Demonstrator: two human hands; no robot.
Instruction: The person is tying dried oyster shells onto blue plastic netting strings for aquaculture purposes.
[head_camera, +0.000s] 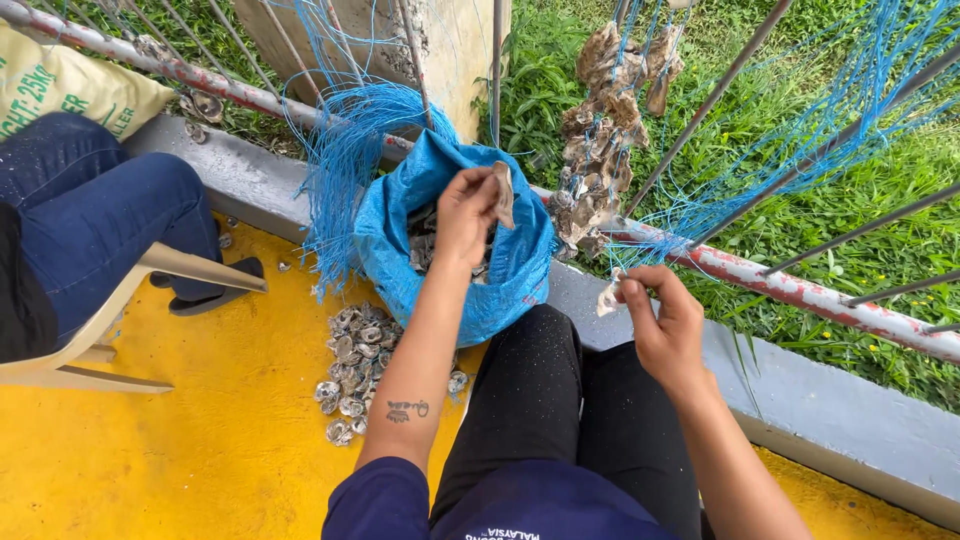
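While the left hand pinches an oyster shell above the blue sack, the right hand grips another shell on blue twine. Both look light, rigid, sharp-edged; best held by the flat faces.

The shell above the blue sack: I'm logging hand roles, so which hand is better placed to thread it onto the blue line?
Probably the right hand: it pinches the blue line by the railing, while the left hand holds the shell over the blue sack.

Sack contents mostly hidden; seated neighbour cropped.
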